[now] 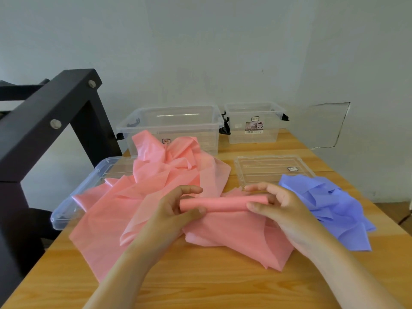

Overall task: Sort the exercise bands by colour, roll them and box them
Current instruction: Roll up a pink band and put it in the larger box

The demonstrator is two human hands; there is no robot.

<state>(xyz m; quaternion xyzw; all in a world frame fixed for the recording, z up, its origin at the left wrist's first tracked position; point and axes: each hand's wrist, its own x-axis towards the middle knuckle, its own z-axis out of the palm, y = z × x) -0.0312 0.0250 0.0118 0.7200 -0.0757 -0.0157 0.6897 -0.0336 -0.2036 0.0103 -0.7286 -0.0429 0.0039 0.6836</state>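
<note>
The wooden table [200,275] is running back to a pale wall, and a black bolted frame [44,112] is standing close along its left side, crowding that edge. A crumpled heap of pink bands [169,175] is sprawling over the left and middle of the tabletop. How many bands are in it cannot be told. Its far folds are leaning against the front of the larger clear box [196,130], and its left part is lying over one clear lid [73,204], which is poking out past the left table edge.

Two clear boxes are standing open by the wall: the larger one on the left and a smaller box [267,132] just beside it on the right. A second lid [267,168] is lying flat in front of the smaller box. A lower heap of blue bands [334,204] is touching that lid's near right corner and reaching near the right table edge.

Bare wood is showing in a wide band along the near side, beneath the forearms, and in a narrow strip between the boxes and the second lid.

One pink roll [223,202] is lying crosswise above the pink heap, with its loose tail trailing toward the person. The left hand [176,210] is gripping the roll's left end, fingers and thumb curled round it. The right hand [278,208] is pinching the right end.
</note>
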